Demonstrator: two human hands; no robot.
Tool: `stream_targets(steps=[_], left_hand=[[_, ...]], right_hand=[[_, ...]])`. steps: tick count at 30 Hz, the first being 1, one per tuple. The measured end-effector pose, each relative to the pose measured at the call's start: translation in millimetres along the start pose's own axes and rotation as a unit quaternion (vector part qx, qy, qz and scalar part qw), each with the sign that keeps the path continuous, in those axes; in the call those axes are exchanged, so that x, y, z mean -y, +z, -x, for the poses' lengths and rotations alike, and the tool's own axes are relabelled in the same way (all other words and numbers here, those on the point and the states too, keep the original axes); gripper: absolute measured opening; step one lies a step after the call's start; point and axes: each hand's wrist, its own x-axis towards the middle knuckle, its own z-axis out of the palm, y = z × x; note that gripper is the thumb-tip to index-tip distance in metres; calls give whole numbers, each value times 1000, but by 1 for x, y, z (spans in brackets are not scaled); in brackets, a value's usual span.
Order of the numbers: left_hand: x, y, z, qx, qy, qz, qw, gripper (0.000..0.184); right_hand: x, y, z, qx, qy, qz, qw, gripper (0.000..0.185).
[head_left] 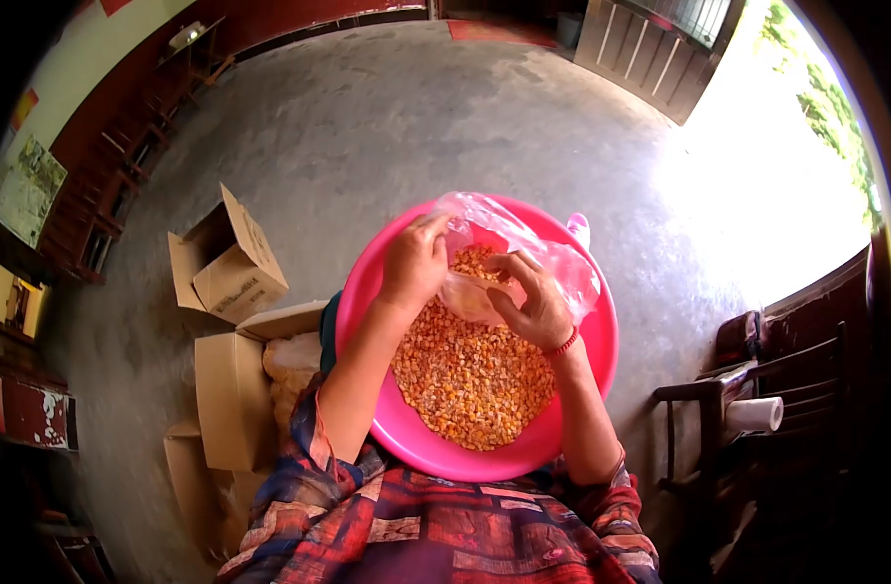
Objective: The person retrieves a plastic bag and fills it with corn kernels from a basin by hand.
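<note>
A pink basin (407,443) rests at my lap, with a broad layer of dried corn kernels (475,380) in it. Over its far part lies a clear plastic bag (562,268), its mouth facing me, with some kernels showing inside. My left hand (416,261) pinches the bag's left edge, fingers closed. On the right edge of the bag's mouth is my right hand (535,300), thumb and fingers curled around the plastic. A red bead bracelet (564,341) circles my right wrist.
To the left on the concrete floor stand open cardboard boxes (236,282), one holding a filled plastic bag (292,362). A wooden chair (704,399) and a white paper roll (755,415) are at right. Beyond them is a bright doorway with an open door (650,58).
</note>
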Motion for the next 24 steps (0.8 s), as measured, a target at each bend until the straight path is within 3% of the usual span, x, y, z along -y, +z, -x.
stream_targets(steps=[6, 8, 10, 13, 14, 17, 18, 20, 22, 24], left_hand=[[12, 1, 3, -30, 36, -70, 996, 33], [13, 1, 3, -30, 42, -73, 996, 32], [11, 0, 2, -30, 48, -75, 996, 32], [3, -4, 1, -22, 23, -57, 998, 34], [2, -5, 1, -12, 16, -60, 998, 34], [1, -5, 3, -2, 10, -69, 998, 33], [0, -5, 2, -7, 13, -72, 997, 32], [4, -3, 1, -6, 27, -73, 997, 32], [9, -1, 4, 0, 40, -76, 996, 31], [10, 1, 2, -24, 62, -125, 990, 31]], right_hand=[[-5, -7, 0, 26, -42, 74, 996, 43], [-18, -8, 5, 114, 112, 114, 981, 45], [-18, -10, 6, 95, 120, 134, 979, 41], [-5, -15, 5, 77, 54, -190, 977, 27], [-8, -15, 4, 74, 54, -192, 977, 27], [-21, -10, 3, 54, 3, 150, 987, 22], [-20, -10, 4, 51, 3, 150, 987, 22], [-9, -10, 5, 45, 44, -98, 993, 15], [-11, -7, 7, 39, 84, -101, 991, 10], [-22, -7, 7, -13, 57, 130, 990, 8]])
